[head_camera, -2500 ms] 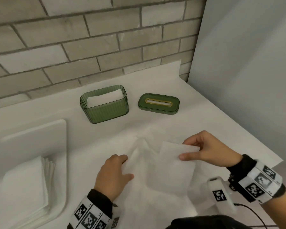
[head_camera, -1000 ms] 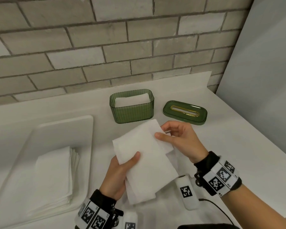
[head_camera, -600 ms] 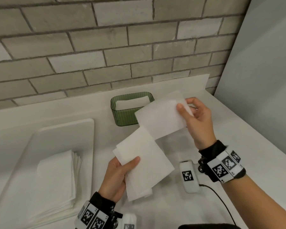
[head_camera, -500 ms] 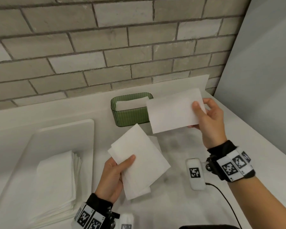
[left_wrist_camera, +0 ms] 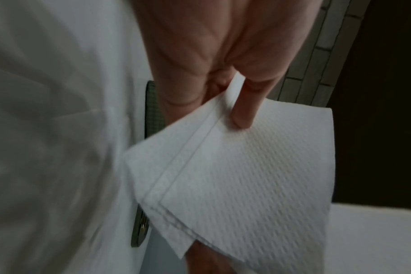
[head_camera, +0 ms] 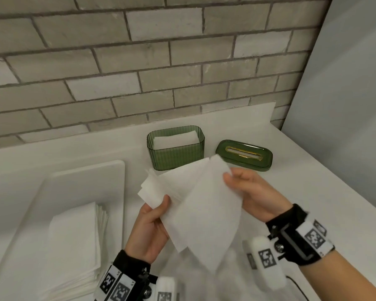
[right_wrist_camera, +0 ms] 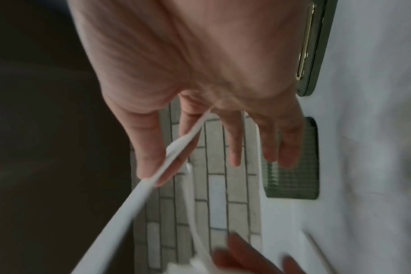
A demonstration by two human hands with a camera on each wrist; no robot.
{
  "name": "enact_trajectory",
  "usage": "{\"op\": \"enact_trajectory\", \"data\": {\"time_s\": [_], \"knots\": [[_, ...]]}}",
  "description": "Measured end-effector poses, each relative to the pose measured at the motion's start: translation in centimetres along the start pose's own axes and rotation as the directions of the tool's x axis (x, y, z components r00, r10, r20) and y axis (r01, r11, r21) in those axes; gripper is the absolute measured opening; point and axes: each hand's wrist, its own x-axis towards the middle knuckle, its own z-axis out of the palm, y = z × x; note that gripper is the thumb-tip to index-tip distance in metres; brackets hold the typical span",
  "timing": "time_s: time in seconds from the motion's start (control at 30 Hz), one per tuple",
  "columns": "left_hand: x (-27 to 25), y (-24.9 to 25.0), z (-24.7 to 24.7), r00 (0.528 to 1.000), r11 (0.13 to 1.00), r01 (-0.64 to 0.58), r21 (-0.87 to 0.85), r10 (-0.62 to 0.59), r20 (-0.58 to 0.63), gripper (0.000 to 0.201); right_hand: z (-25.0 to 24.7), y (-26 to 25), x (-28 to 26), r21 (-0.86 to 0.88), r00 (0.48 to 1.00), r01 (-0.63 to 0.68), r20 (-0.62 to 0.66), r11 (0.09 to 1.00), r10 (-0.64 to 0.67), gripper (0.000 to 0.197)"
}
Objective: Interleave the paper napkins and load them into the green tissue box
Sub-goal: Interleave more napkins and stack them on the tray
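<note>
Above the white counter I hold a bundle of white paper napkins [head_camera: 195, 205]. My left hand [head_camera: 154, 218] pinches its left edge, thumb on top; the left wrist view shows the thumb [left_wrist_camera: 244, 111] pressing the embossed napkins [left_wrist_camera: 246, 176]. My right hand [head_camera: 248, 192] pinches the top napkin's right edge, seen edge-on in the right wrist view as a napkin [right_wrist_camera: 153, 181] between thumb and forefinger. Behind them stands the green tissue box [head_camera: 175, 148], open, with folded napkins inside. Its green lid [head_camera: 244, 155] with a gold slot lies to its right.
A white tray [head_camera: 74, 183] at the left holds a stack of folded napkins [head_camera: 74, 246]. A brick wall runs behind the counter, and a grey panel closes off the right side. The counter edge runs diagonally at the right.
My right hand has brought its separate napkin down from beside the box onto the bundle in my left hand. The two hands have come together.
</note>
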Motion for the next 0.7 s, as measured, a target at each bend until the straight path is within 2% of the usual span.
{"op": "enact_trajectory", "data": {"time_s": [0.07,0.17,0.23,0.3,0.37,0.43,0.5,0.53,0.57,0.6,0.67,0.7], "knots": [[-0.1,0.0,0.2,0.998,1.0,-0.02,0.007,0.02,0.052,0.072,1.1,1.3,0.1,-0.063,0.998,-0.06,0.006,0.996,0.06,0.025],[0.4,-0.4,0.2,0.999,0.999,0.003,0.042,-0.005,0.053,0.076,1.7,2.0,0.5,0.02,0.991,-0.077,-0.104,0.997,0.079,0.032],[0.4,-1.0,0.1,0.999,1.0,0.012,-0.012,-0.012,0.044,0.077,1.8,1.8,0.8,0.018,0.98,-0.013,-0.201,1.0,0.016,0.036],[0.3,-1.3,0.0,0.999,0.998,0.031,-0.049,-0.031,0.009,0.078,1.7,1.4,1.1,-0.06,0.957,0.079,-0.274,0.995,-0.092,0.034],[0.1,-1.5,0.1,0.999,0.999,0.036,-0.015,-0.036,-0.026,0.071,1.4,0.6,1.4,-0.172,0.912,0.195,-0.331,0.966,-0.243,0.034],[0.0,-1.3,0.1,0.999,0.998,0.034,0.059,-0.032,-0.036,0.052,0.7,-0.9,1.7,-0.298,0.833,0.316,-0.369,0.901,-0.413,0.031],[0.0,-0.9,-0.1,0.995,0.989,0.025,0.148,-0.011,-0.094,0.042,0.0,-3.5,1.3,-0.394,0.738,0.424,-0.371,0.816,-0.563,0.017],[0.0,-0.7,-0.3,0.991,0.982,0.015,0.188,0.01,-0.133,0.041,-0.3,-5.0,0.9,-0.443,0.71,0.463,-0.332,0.768,-0.621,0.011],[0.1,-0.5,-0.3,0.984,0.973,0.0,0.233,0.04,-0.171,0.041,-0.4,-6.5,0.4,-0.491,0.718,0.48,-0.256,0.727,-0.647,0.008],[0.2,-0.3,-0.3,0.979,0.962,-0.017,0.274,0.071,-0.189,0.041,-0.4,-7.8,-0.1,-0.532,0.768,0.47,-0.146,0.704,-0.623,0.006],[0.6,-0.3,-0.2,0.976,0.938,-0.041,0.344,0.111,-0.189,0.035,0.3,-9.7,-0.8,-0.564,0.907,0.39,0.101,0.728,-0.408,0.005],[0.7,-0.3,0.1,0.977,0.929,-0.037,0.368,0.111,-0.181,0.029,0.6,-10.1,-0.8,-0.54,0.937,0.35,0.203,0.765,-0.285,0.006]]}}
